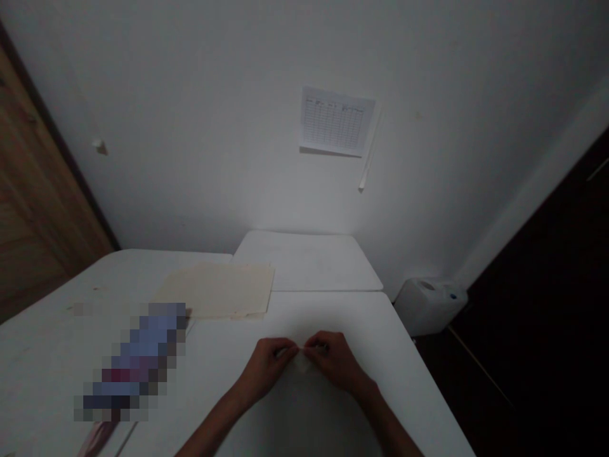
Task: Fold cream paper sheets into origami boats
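Above the white table (361, 324), my left hand (271, 365) and my right hand (335, 358) meet almost fingertip to fingertip. Thumb and fingers of each are pinched together. Between them hangs a small, pale, see-through piece (302, 364), thin like film or a little plastic bag; its exact kind is too faint to tell. Both hands seem to grip its upper edge. Beyond my left hand lies a flat cream-coloured sheet (223, 289), nearest to it on the table.
At the left of the table lies a pixelated bluish object (143, 349), with a pinkish strip (99, 435) below it. A white board-like surface (314, 260) adjoins at the back. A printed sheet (335, 124) hangs on the wall; a white jerrycan (428, 308) stands right of the table.
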Motion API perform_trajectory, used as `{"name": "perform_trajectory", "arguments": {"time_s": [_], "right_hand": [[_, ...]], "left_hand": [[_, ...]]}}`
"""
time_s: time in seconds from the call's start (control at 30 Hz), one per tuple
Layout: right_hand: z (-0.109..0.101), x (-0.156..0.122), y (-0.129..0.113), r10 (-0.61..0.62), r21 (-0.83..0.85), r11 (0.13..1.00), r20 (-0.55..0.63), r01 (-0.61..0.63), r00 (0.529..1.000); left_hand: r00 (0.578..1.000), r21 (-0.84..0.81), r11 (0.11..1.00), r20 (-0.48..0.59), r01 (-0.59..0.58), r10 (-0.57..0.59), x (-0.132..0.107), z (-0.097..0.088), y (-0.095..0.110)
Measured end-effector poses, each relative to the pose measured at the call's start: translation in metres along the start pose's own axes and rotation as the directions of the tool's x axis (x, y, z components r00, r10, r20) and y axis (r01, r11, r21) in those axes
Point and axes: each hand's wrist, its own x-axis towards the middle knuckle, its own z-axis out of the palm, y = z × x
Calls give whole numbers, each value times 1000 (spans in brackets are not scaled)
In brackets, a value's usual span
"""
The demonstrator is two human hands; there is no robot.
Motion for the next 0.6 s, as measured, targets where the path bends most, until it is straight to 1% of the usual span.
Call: {"name": "perform_trajectory", "arguments": {"time_s": [0.1,0.2,0.3,0.37,0.43,0.5,0.57,0.6], "right_hand": [[0,2,1,7,12,1000,29,-8,1000],[4,4,7,11,29,1000,3,-11,1000],[9,6,13,49,29,998,-5,-49,999],[12,8,15,74,-5,997,-2,-74,997],[15,9,17,73,-88,993,-28,-75,997],[16,8,18,31,-207,977,-89,-49,996],[16,7,20,-45,-319,948,-112,7,993],[15,6,22,-84,-364,930,-99,42,991]], "left_hand": [[1000,1,1000,21,-6,6,0,0,3],[1000,-9,1000,12,15,-15,1,-1,2],[999,-19,999,-15,47,-47,1,-1,-3],[998,0,998,-29,57,-57,3,0,-8],[996,75,995,-59,72,-67,4,0,-11],[987,224,965,-121,133,-107,5,1,-12],[972,396,893,-181,214,-152,4,2,-12],[966,466,851,-199,241,-165,4,2,-13]]}}
